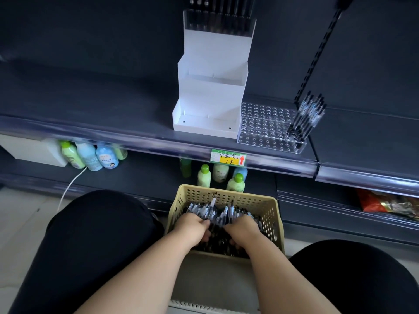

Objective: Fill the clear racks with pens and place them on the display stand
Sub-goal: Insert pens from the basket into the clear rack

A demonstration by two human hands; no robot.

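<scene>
Currently both hands are down inside the basket. Left hand [192, 227]: fingers curled round a bunch of pens [217, 211], thumb laid over the top. Right hand [243, 230]: just beside it, fingers bent into the same heap and closed on several barrels; how many it holds cannot be told. The two hands nearly meet at the middle of the load.

Beige perforated basket [271, 214]: on the floor between the knees, at the foot of the shelving. It holds a deep heap of loose pens.

One level up, behind the basket: small bottles [205, 175] on the low shelf, and a price label [227, 157] on the shelf edge above them.

On that upper shelf, the clear rack [265, 128] sits just right of the white display stand [210, 91], close against it. Only its rightmost columns carry standing pens [309, 114]; all other holes show empty.

Display stand: stepped. Its top step bears a filled rack [217, 21] of dark upright pens, cut off by the frame edge. The steps below it bear no rack.

Judgement on progress: early.
- Done: one rack filled and placed.
- In hand: a second rack, a small part loaded, with more pens being gathered for it.
- Left: most of that rack's holes, its transfer to the stand, and racks for the remaining steps; no further spare racks are in view.
</scene>
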